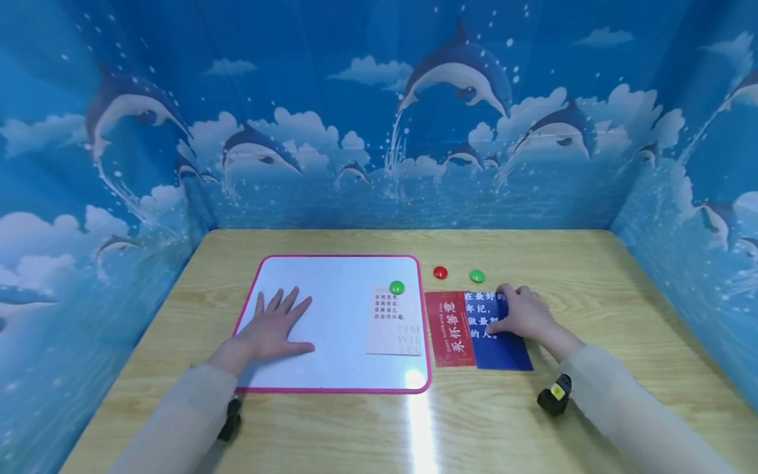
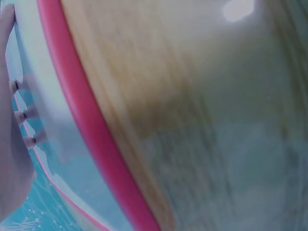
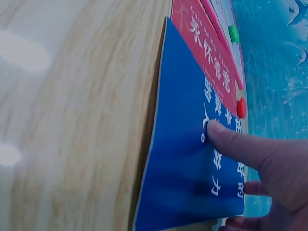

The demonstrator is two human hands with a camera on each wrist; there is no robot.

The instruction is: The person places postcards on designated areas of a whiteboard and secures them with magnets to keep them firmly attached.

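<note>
My left hand (image 1: pixel 274 329) lies on the whiteboard (image 1: pixel 331 276) with its fingers spread. The whiteboard has a pink rim. A white card with printed writing (image 1: pixel 385 329) sits on the board's right side, a green round magnet (image 1: pixel 397 287) on its top edge. My right hand (image 1: pixel 527 316) grips a blue card with white writing (image 1: pixel 503 355). In the right wrist view the thumb (image 3: pixel 231 142) presses the card's face, and the other fingers are at its far edge, partly hidden. A red card (image 1: pixel 451 336) lies beside the blue one, which slightly overlaps it.
Behind the cards, a red round magnet (image 1: pixel 440 272) and another green magnet (image 1: pixel 477 276) rest on the wood-grain table (image 1: pixel 331 428). A blue curtain with dolphins (image 1: pixel 355 191) encloses the back and both sides. Glare falls on the table near the board's front right corner.
</note>
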